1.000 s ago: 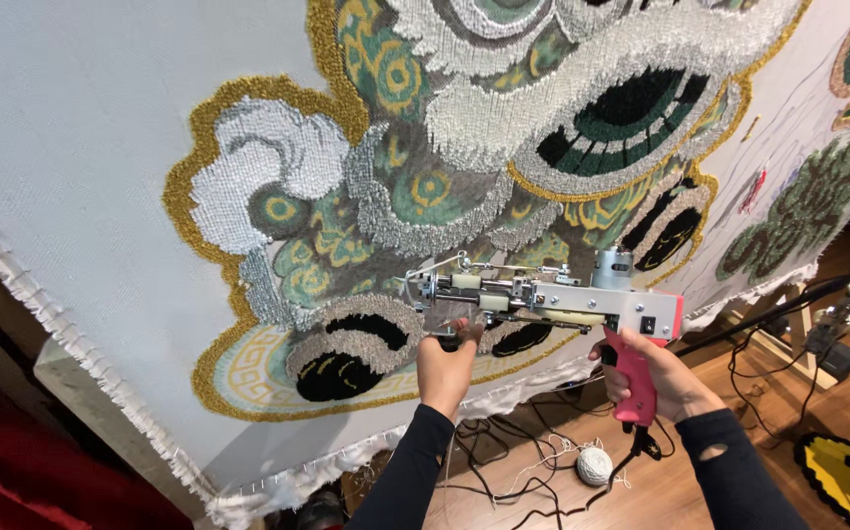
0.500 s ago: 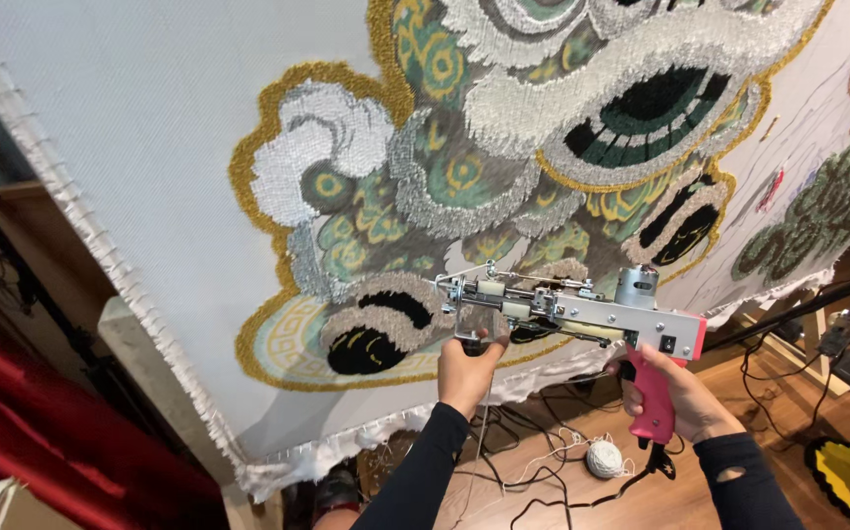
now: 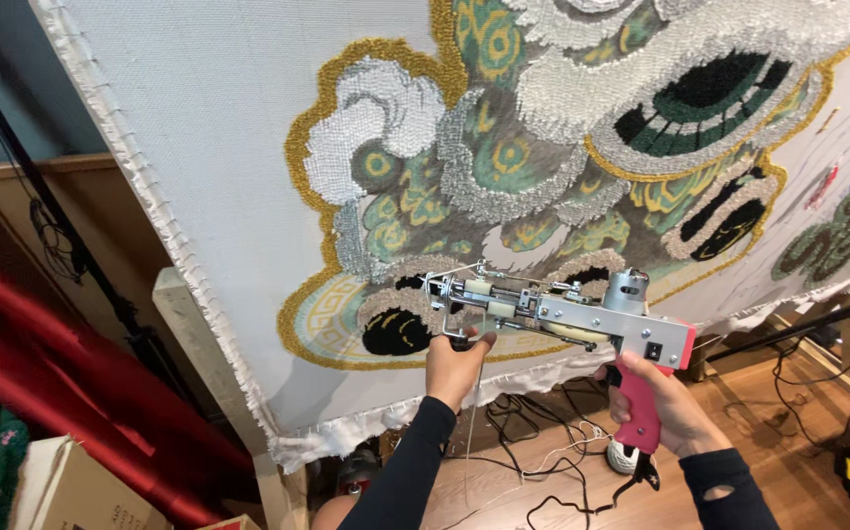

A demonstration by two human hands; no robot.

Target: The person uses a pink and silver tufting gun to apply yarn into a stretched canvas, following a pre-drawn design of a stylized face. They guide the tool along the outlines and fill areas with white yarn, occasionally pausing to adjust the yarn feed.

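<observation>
Stretching white tufting cloth above a wooden floor.

A silver metal tufting gun with a pink pistol grip is held level, its needle end pointing left against a stretched white backing cloth. The cloth hangs tilted and carries a partly tufted design in gold, green, grey, white and black yarn. The gun's tip sits at the design's lower edge, beside a black patch.
</observation>
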